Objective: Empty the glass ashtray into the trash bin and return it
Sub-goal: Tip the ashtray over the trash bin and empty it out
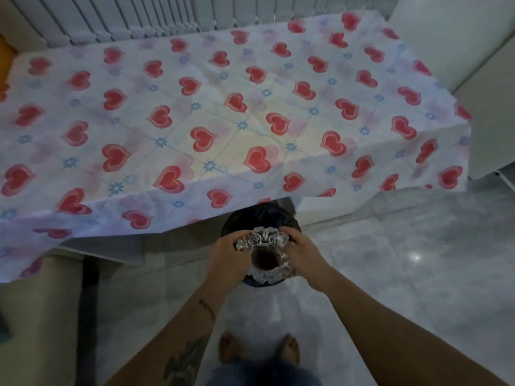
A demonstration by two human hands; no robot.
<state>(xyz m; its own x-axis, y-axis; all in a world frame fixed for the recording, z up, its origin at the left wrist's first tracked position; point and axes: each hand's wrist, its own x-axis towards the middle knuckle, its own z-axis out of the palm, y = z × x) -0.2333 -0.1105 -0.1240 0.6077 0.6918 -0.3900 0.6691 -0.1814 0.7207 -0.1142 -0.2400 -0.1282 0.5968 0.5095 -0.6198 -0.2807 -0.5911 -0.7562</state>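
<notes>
A cut-glass ashtray with a dark round centre is held directly above a black-lined trash bin on the floor. My left hand grips its left side and my right hand grips its right side. The ashtray looks tilted, with its faceted rim toward the bin; whether its base or its bowl faces me is unclear. Most of the bin's opening is hidden behind the ashtray and my hands.
A table under a white cloth with red hearts stands just beyond the bin, its front edge overhanging it. White vertical blinds run behind the table. A white cabinet stands at right. My bare feet rest on pale glossy tiles.
</notes>
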